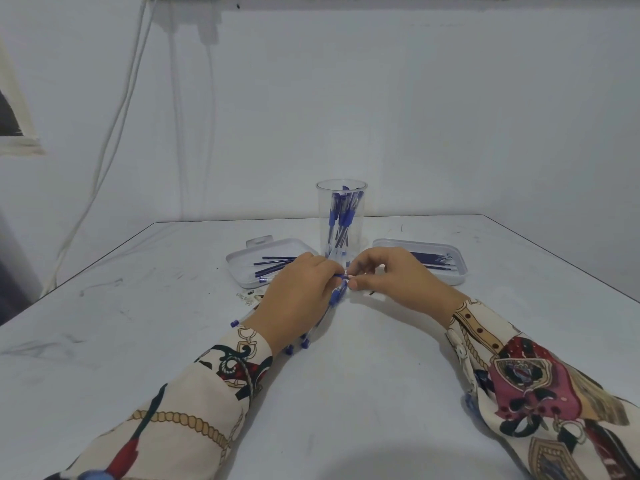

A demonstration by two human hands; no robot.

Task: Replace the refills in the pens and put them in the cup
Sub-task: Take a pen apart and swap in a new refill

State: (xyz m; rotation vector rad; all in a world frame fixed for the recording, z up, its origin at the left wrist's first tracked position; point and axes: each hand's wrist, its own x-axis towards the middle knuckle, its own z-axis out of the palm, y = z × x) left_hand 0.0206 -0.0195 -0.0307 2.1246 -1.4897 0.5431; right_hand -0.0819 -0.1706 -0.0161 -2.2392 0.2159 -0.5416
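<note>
My left hand (298, 299) grips a clear pen with a blue grip (335, 296), its barrel running down under the palm toward me. My right hand (391, 278) pinches the pen's tip end, where a thin refill (341, 276) shows between the two hands. Several more pens lie under my left hand, their blue caps (304, 344) poking out near the wrist. A clear plastic cup (341, 216) stands just behind my hands and holds several blue pens.
A white tray (242, 268) with loose refills lies at the left behind my hand. A second white tray (459, 271) with refills lies at the right. A small printed scrap (248, 296) sits near the left tray. The table edges run off at both sides.
</note>
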